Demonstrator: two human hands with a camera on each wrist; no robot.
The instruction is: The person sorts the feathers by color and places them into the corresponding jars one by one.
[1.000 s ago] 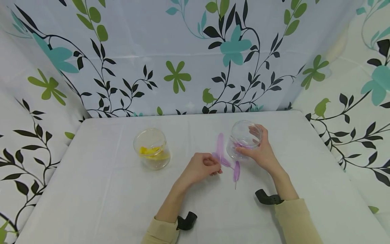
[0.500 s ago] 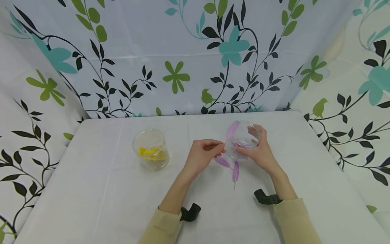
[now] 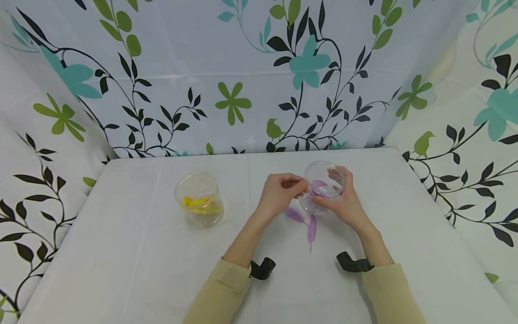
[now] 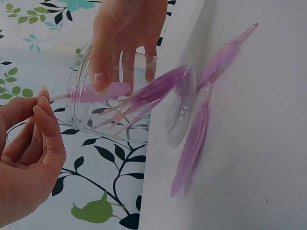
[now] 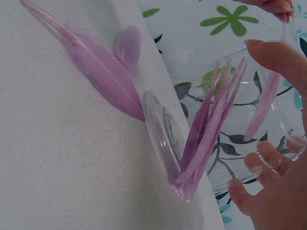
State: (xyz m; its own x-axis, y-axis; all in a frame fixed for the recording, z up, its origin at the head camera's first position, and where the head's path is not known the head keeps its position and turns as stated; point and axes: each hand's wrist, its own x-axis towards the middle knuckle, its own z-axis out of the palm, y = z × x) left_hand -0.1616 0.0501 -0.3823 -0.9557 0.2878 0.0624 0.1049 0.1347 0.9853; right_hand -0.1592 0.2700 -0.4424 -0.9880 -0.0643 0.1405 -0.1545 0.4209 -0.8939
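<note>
My left hand (image 3: 282, 193) pinches a purple feather (image 4: 103, 91) by its quill at the mouth of a clear glass jar (image 4: 180, 120). The feather's soft end lies inside the rim. Around the jar's right side my right hand (image 3: 344, 198) curls, thumb in front and fingers behind. Several purple feathers (image 5: 204, 139) lean inside the jar with their quills up, as both wrist views show. On the white table, just in front of the jar, lie two more purple feathers, one (image 3: 293, 214) beside the left wrist and another (image 3: 312, 228) nearer me.
A second glass jar (image 3: 220, 208) with yellow feathers (image 3: 198, 202) in it stands to the left on the white table (image 3: 133, 252). Leaf-patterned cloth (image 3: 170, 76) hangs behind the table and along both sides.
My left hand has lifted the purple feather from the table, moved it up and right, and lowered its soft end into the jar. My right hand keeps its hold on the jar.
</note>
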